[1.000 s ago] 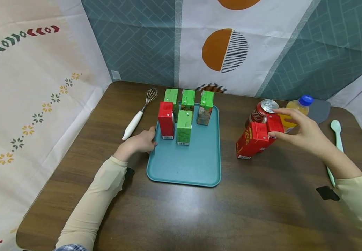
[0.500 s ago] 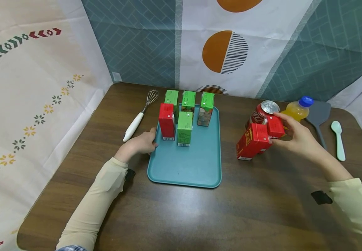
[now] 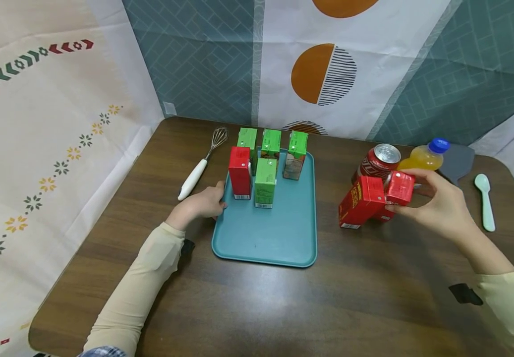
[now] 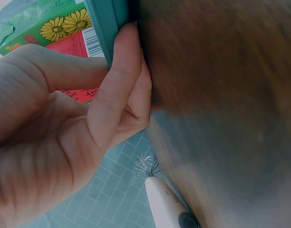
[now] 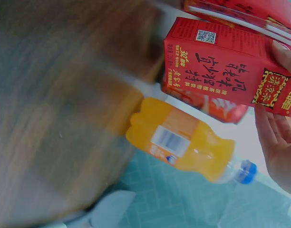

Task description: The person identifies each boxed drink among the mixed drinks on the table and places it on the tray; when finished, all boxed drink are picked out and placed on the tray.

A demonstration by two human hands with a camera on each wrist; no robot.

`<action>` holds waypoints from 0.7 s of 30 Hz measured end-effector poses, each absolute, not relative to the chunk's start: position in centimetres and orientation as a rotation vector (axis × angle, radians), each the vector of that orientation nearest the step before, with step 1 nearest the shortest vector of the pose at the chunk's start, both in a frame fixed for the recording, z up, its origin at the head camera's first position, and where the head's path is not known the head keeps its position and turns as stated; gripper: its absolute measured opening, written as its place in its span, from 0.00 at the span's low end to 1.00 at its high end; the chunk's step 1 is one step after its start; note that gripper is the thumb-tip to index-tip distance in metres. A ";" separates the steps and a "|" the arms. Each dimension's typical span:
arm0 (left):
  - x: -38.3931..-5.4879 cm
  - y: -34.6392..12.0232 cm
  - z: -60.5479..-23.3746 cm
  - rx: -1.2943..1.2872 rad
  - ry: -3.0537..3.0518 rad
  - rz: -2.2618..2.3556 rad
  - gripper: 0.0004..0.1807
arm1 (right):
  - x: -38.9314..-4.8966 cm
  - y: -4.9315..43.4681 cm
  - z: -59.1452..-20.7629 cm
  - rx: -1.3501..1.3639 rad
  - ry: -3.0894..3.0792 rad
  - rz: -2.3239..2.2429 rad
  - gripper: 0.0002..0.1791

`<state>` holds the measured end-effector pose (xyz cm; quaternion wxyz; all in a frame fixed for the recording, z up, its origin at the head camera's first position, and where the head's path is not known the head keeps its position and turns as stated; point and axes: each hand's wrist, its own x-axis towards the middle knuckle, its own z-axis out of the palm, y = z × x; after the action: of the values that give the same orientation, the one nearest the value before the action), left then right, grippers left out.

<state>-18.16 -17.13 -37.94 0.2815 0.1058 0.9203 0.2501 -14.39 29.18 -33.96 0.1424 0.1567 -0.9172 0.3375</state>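
My left hand [image 3: 200, 202] pinches the left rim of a teal tray [image 3: 265, 238], thumb above and fingers below in the left wrist view. On the tray stand a red drink carton [image 3: 240, 176] and several green drink cartons [image 3: 264, 186]. To the right, my right hand [image 3: 444, 206] grips another red drink carton [image 3: 400, 188] between thumb and fingers. In the right wrist view, the held carton [image 5: 221, 61] shows its printed side. A second red carton [image 3: 361, 204] stands close on its left. Whether the held carton's base touches the table cannot be told.
Behind the red cartons are a soda can [image 3: 383, 156] and an orange drink bottle [image 3: 424, 157] with a blue cap. A dark spatula [image 3: 459, 161] and a pale green spoon [image 3: 485, 201] lie farther right. A whisk [image 3: 196, 173] lies left of the tray.
My right hand has closed round the rear red carton, and that carton's top has shifted right, away from its neighbour. The left hand stays on the tray rim.
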 end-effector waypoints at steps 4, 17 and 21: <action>-18.2 -17.1 -38.0 0.288 2.468 0.666 0.36 | -13.0 29.3 -32.6 0.382 -2.571 0.975 0.44; -18.1 -17.1 -38.0 0.290 2.470 0.666 0.36 | -9.3 29.0 -27.4 0.383 -2.414 0.897 0.44; -18.2 -17.1 -37.9 0.287 2.465 0.678 0.36 | -8.4 29.0 -26.4 0.459 -2.363 1.036 0.39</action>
<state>-18.16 -17.12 -37.93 0.2807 0.1071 0.9196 0.2531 -8.43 29.05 -26.35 0.2575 0.1691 -0.8712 0.3821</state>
